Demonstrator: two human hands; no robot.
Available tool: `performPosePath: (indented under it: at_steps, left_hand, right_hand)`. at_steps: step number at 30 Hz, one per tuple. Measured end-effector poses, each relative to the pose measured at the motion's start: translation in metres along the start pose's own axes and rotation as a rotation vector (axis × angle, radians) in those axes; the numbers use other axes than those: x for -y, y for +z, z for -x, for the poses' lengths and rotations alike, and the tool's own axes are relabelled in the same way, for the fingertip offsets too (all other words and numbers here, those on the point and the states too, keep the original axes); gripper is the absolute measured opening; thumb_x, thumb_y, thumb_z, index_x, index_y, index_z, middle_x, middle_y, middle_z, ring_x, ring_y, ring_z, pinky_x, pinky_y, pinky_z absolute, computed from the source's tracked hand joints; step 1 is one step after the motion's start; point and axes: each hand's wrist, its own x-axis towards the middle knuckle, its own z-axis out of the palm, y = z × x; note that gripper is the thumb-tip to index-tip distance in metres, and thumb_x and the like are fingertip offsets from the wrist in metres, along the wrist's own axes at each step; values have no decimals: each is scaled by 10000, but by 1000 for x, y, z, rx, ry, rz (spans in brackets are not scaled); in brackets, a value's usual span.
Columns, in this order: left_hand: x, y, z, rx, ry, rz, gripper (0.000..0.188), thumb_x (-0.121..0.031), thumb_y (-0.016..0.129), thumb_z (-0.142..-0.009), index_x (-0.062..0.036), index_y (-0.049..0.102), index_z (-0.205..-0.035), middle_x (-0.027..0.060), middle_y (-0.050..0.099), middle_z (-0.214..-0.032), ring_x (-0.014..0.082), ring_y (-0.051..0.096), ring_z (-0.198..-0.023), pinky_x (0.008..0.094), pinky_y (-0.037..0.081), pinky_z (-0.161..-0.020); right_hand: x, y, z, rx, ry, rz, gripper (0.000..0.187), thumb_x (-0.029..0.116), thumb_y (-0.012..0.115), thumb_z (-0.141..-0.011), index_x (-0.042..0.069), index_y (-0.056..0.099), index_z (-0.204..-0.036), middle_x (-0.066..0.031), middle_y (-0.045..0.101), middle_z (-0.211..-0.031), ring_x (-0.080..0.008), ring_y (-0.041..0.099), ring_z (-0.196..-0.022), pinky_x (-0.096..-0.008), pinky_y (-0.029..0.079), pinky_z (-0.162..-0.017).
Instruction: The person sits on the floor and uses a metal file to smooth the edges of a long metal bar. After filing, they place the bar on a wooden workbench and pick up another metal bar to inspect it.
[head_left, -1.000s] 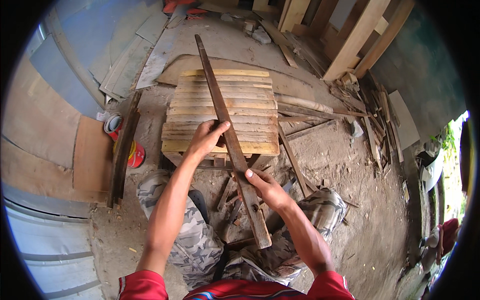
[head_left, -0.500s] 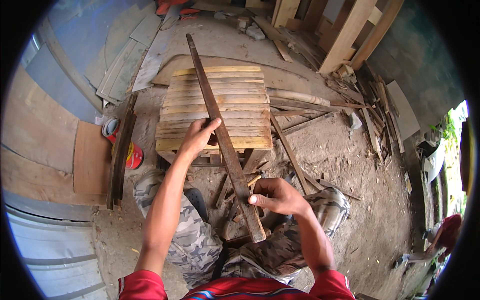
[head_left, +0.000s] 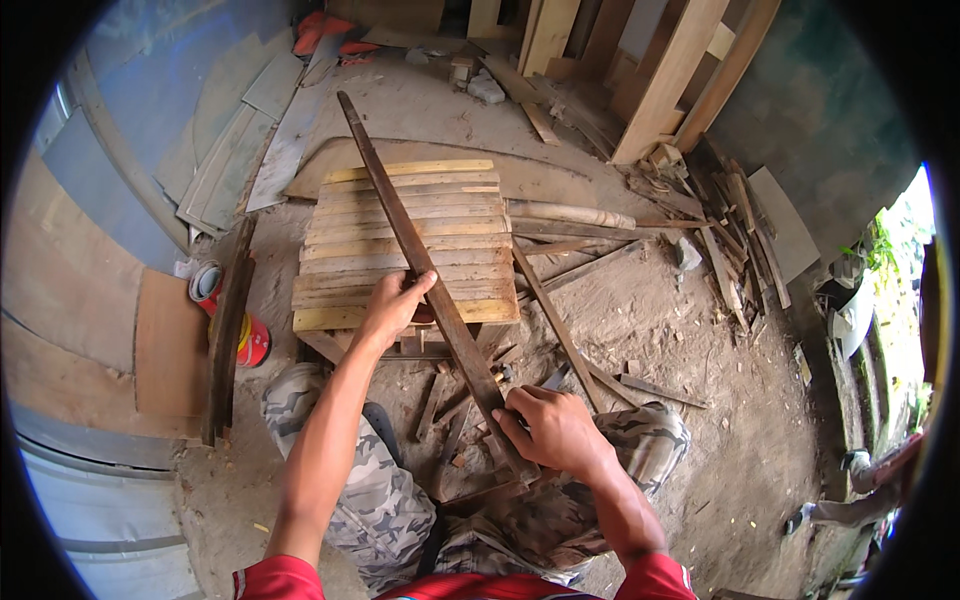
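Note:
A long, dark, weathered wooden batten (head_left: 402,222) slants from the far left to near my lap. My left hand (head_left: 393,308) is closed round its middle, thumb on top and the other fingers mostly hidden beneath. Close to the near end, my right hand (head_left: 553,428) has curled fingers, with the thumb against the batten's edge; part of its grip is hidden. Behind the batten stands a low slatted wooden bench (head_left: 460,235), its top made of pale boards side by side. The batten passes over the bench top.
Wood scraps (head_left: 430,405) litter the dirt floor between my legs. Dark planks (head_left: 228,340) and a red bucket (head_left: 255,343) stand at left. A loose strip (head_left: 560,330) lies right of the bench, and a lumber pile (head_left: 735,235) lines the right wall. Another person's limb (head_left: 855,508) shows at far right.
My right hand has turned knuckles-up over the batten's near end. The bench and batten sit slightly lower and further left in view.

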Motion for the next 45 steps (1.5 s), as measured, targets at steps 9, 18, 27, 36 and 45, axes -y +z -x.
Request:
performPosePath:
  at_steps: [9, 18, 27, 36, 45]
  left_hand:
    - [-5, 30, -8, -59, -41, 29, 536, -447, 730, -907, 77, 647, -987, 73, 604, -697, 185, 601, -688, 398, 519, -699]
    - [-20, 46, -16, 10, -111, 191, 444, -390, 732, -922, 13, 662, -1094, 101, 682, -1045, 171, 602, -982, 358, 481, -861]
    - [-26, 69, -24, 1, -160, 309, 428, -326, 728, -928, 38, 618, -1126, 132, 647, -1133, 227, 630, -1061, 431, 555, -954]
    - [-63, 95, 16, 259, -217, 273, 689, -401, 757, -875, 78, 484, -1290, 277, 552, -1280, 369, 532, -1244, 481, 403, -1127]
    - [-38, 100, -5, 456, -135, 150, 445, -458, 692, -933, -24, 625, -1009, 121, 718, -976, 187, 684, -676, 323, 546, -624]
  right_hand:
    - [-23, -18, 6, 32, 40, 223, 204, 230, 607, -947, 33, 562, -920, -146, 649, -797, -365, 664, -719, -447, 529, -598]
    - [-72, -40, 12, -152, 183, 459, 108, 135, 627, -939, 45, 591, -891, -102, 643, -790, -256, 653, -667, -396, 526, -552]
    - [-77, -61, -7, -176, 475, 235, 346, 255, 591, -997, 34, 644, -1259, -189, 692, -1202, -311, 684, -1084, -419, 579, -847]
    - [-60, -17, -39, 127, 482, 535, 597, 539, 627, -923, 40, 537, -1238, -182, 703, -1022, -348, 715, -905, -460, 577, -728]
    - [-158, -21, -9, 38, 399, 472, 377, 388, 655, -899, 50, 578, -1048, -186, 708, -829, -371, 705, -707, -471, 566, -642]
